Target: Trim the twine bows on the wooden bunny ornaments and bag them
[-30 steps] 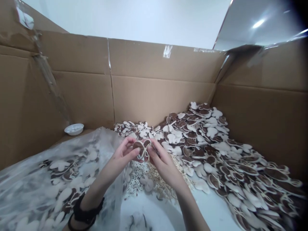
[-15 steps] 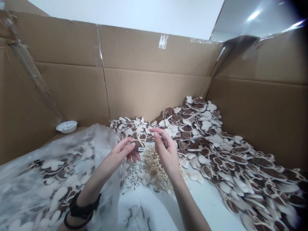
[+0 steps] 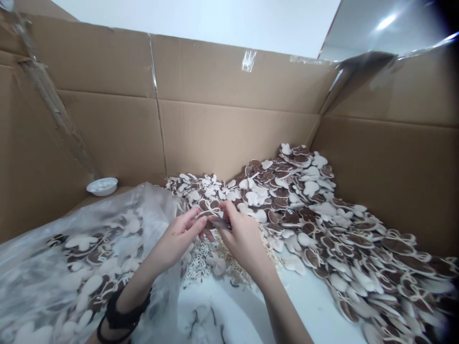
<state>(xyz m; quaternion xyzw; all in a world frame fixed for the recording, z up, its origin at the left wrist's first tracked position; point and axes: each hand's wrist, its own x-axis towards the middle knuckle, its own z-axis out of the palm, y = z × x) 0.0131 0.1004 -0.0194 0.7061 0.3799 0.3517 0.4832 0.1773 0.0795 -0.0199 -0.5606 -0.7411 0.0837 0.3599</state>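
My left hand (image 3: 179, 236) pinches a small brown, flat rounded piece with a cream bow (image 3: 209, 206) in front of me. My right hand (image 3: 242, 236) is closed around a small dark metal tool (image 3: 220, 222), perhaps snips or tweezers; its exact kind is hard to make out. The tool's tip lies against or just in front of the bow piece, close to my left fingers. Beneath my hands lie a heap of cream cord bits (image 3: 234, 260) and a heap of small white label-like bits (image 3: 198, 263), both partly covered.
Brown and white bow pieces (image 3: 311, 210) are piled along the back and right. A clear plastic bag (image 3: 150, 220) with similar pieces lies at left. A white bowl (image 3: 102, 187) stands at back left. Cardboard walls (image 3: 229, 138) surround the white tabletop (image 3: 308, 306).
My right hand has moved left and down, bringing the metal tool to the bow piece. My left hand still holds the piece, whose white label is now hidden.
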